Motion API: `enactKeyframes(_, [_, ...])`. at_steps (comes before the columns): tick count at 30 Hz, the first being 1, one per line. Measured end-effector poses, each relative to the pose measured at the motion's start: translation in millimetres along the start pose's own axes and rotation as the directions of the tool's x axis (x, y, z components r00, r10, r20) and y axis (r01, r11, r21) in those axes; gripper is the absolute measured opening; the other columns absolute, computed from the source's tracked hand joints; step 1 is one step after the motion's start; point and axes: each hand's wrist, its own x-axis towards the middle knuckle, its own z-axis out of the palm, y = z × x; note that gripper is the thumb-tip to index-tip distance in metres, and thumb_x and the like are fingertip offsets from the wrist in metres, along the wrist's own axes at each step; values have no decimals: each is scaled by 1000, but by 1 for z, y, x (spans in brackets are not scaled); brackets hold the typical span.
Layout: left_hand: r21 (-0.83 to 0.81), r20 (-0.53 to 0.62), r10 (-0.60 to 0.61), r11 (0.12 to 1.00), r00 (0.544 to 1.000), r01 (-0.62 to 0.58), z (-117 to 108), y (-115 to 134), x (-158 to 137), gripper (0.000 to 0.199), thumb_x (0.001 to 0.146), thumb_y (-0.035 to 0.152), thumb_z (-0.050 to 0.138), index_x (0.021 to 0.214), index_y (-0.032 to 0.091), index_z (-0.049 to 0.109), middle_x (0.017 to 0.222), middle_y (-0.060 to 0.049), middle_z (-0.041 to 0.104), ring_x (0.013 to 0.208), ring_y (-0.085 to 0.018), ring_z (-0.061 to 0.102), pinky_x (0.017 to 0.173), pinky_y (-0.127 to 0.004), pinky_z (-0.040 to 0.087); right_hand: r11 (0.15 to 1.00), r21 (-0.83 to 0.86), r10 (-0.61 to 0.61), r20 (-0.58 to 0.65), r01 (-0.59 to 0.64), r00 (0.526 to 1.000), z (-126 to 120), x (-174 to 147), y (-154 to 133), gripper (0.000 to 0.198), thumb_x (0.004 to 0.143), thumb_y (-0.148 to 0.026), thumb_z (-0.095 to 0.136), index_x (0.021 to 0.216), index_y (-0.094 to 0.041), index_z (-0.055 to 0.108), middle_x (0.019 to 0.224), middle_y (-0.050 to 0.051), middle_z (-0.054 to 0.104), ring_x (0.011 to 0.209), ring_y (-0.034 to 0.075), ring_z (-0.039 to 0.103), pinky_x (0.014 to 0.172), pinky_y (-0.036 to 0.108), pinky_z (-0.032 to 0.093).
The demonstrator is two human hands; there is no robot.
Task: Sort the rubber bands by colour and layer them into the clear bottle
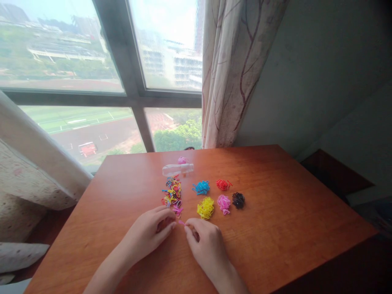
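A small pink rubber band [181, 223] spans the short gap between my two hands. My right hand [206, 237] pinches one end between thumb and forefinger. The fingers of my left hand [153, 229] are curled, with thumb and forefinger tips closed at the band's other end. Just beyond my left fingertips lies a loose pile of mixed-colour rubber bands [173, 192]. Sorted heaps of bands sit to the right: yellow [205, 208] nearest my right hand, then pink [223, 203], black [238, 200], blue [201, 188] and red [223, 185].
Behind the mixed pile, a clear plastic container [178, 169] lies on the wooden table [275, 212], with a pink item [183, 160] behind it. A window frame [134, 98] and curtains [226, 73] stand past the table's far edge.
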Motion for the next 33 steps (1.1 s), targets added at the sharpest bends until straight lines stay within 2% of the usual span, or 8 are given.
enactKeyframes(4, [58,-39,-47,997,998,49,-3,-7,-1,21,92,26,46,89,22,66,82,-2,65,69,-15,58,63,-23,42,996,47,82,-144,-76,986,-22,1,19,17,94,-23,51,90,-22,68,73,0,68,61,13,60,61,22,39])
enactKeyframes(7, [91,-40,-75,993,996,78,-5,-12,-2,21,92,26,45,92,25,66,89,-2,68,77,-17,62,68,-23,44,991,3,129,-227,-132,965,-44,-1,44,20,94,-29,51,91,-21,69,72,2,69,59,15,61,59,23,42])
enactKeyframes(11, [115,-35,-90,989,995,93,-6,-15,-2,21,93,26,44,93,25,65,93,-1,69,81,-18,64,71,-24,44,977,-149,116,-238,-154,964,-67,-7,74,21,94,-31,51,91,-21,69,71,2,69,58,16,62,59,24,42])
enactKeyframes(15, [127,-36,-100,986,994,104,-7,-15,-1,22,94,28,43,91,25,65,93,-2,69,83,-18,64,72,-25,45,959,-251,75,-216,-129,974,-74,-11,88,21,95,-32,52,93,-21,69,73,2,70,61,16,63,61,25,42])
enactKeyframes(20, [133,-29,-109,985,994,112,-7,-14,-1,23,94,29,42,91,24,65,94,-2,69,85,-19,65,73,-25,45,949,-291,67,-185,-120,980,-72,-11,90,21,96,-30,50,95,-21,69,72,1,69,59,15,63,60,25,41])
enactKeyframes(27, [124,-56,-98,987,994,105,-6,-15,-2,22,92,28,44,91,25,66,92,-2,70,84,-18,65,73,-25,46,948,-299,38,-243,-113,969,-69,-8,78,25,97,-32,48,95,-20,70,74,4,71,60,17,64,61,26,43])
enactKeyframes(30, [140,-116,-112,982,987,128,-4,-16,-2,20,91,28,46,90,25,66,88,-1,69,78,-17,64,68,-25,46,966,-242,31,-226,-87,974,-61,-6,63,25,97,-29,46,92,-20,69,73,4,71,60,16,64,61,25,44])
enactKeyframes(33, [167,-222,-147,968,964,187,-3,-17,1,19,90,31,47,94,24,65,86,0,68,68,-16,62,63,-25,45,986,-162,8,-161,-34,987,-47,-4,44,22,95,-23,47,92,-20,69,76,3,71,63,16,65,63,25,45])
